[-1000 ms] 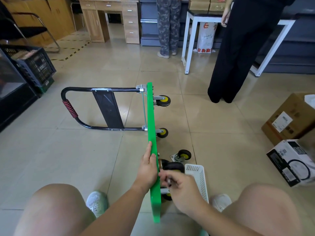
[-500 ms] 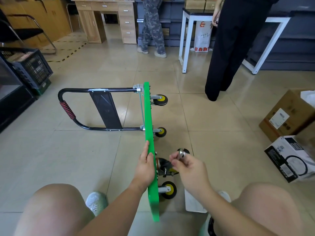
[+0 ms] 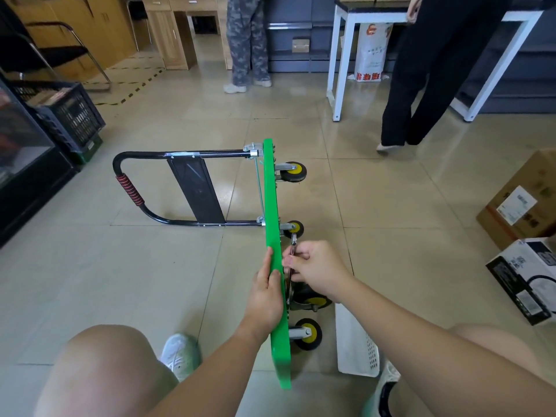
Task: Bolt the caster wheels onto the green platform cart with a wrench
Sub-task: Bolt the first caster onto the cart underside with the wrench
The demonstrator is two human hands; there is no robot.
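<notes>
Cart shows four caster wheels, one wrench.

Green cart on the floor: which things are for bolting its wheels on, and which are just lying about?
For the job: green platform, caster wheels, wrench pinched by the right hand, left hand gripping the platform's edge.

Just lying about: cardboard box, black-and-white box, black crate, white table.

TEXT LOG | you can read nothing for certain | white bag: red characters, too blurred for you | cardboard box: label print too small | black-and-white box: print illegible
</notes>
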